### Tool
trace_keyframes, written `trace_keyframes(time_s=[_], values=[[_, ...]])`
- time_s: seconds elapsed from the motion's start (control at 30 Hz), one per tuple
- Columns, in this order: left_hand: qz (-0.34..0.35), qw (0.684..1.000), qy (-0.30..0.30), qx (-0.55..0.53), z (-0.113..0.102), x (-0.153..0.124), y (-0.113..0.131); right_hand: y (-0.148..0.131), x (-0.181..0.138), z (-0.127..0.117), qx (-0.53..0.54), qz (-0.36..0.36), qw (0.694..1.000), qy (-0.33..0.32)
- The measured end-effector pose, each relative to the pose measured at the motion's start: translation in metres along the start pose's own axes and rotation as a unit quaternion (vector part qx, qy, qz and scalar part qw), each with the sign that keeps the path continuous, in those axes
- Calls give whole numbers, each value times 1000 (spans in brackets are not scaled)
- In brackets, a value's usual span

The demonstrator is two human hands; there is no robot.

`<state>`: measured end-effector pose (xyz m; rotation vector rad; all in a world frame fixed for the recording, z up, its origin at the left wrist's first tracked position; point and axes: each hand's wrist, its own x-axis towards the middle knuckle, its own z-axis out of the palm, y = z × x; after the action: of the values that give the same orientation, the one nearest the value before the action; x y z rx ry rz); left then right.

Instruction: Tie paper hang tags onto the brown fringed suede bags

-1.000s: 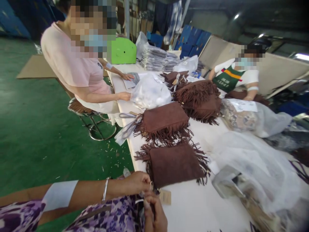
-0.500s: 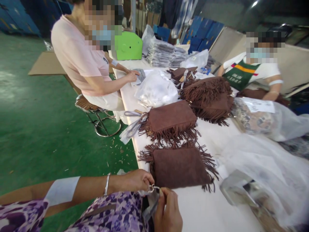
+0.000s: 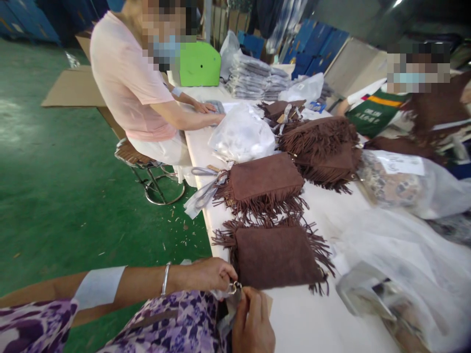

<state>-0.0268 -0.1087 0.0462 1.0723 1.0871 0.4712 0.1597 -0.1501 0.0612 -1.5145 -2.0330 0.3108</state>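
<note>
Near edge of the bench (image 3: 305,323): the left hand (image 3: 206,274) and right hand (image 3: 253,321) meet over the person's lap. Both are drawn narrow, fingertips pinched on one small metal clasp (image 3: 234,288), the left from the side and the right from beneath. A scrap of pale film hangs under the right hand's grip.

The clasp sits at the near left corner of the nearest fringed bag (image 3: 275,255), which lies flat just beyond the knuckles, its fringe spilling to both sides. The clasp looks hard, light and slick, best taken by fingertip pinch. The bag appears to be soft, limp suede, likely to sag and drag its fringe unless held by the body or top edge.

Mid-bench: a second fringed bag (image 3: 265,179) and a heap of fringed bags (image 3: 320,147), with a white plastic bag (image 3: 241,135) towards the left edge.

Far end: a seated co-worker in pink (image 3: 128,83) and stacked grey packets (image 3: 253,81).
</note>
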Motion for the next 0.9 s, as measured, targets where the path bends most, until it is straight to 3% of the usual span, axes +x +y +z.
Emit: trace_keyframes(time_s=[0.2,0.9], values=[[-19,1000,0,-10,1,4,-5,-5,-3,-1,47,20,999,1],[-26,1000,-4,0,0,2,-2,-5,-6,6,-31,5,999,35]])
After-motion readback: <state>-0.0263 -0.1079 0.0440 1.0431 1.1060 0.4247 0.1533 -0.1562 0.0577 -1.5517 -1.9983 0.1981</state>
